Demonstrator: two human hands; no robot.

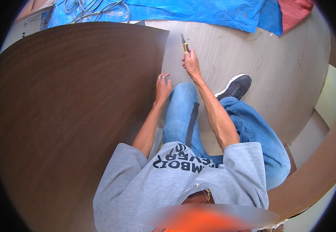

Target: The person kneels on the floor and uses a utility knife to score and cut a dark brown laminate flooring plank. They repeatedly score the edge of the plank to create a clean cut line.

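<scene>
In my right hand [191,63] is a yellow and black utility knife [185,45], its blade extended and pointing away from me. My fingers are wrapped round its handle, above the pale grey-brown sheet. My left hand [163,88] is at the right edge of a large dark brown sheet [79,108]. Its fingers are loosely bent, with the thumb apart from them, and I see nothing between them. Whether it presses on the sheet's edge I cannot make out. Just right of that hand is my knee [184,96] in blue jeans.
Under me spreads a pale sheet-like surface [268,65]. Across the far side lie a blue tarp [214,13], a loose grey cable [98,13] and a red tarp [294,13]. My dark shoe [237,87] rests to the right. A curved brown panel [311,181] stands at the lower right.
</scene>
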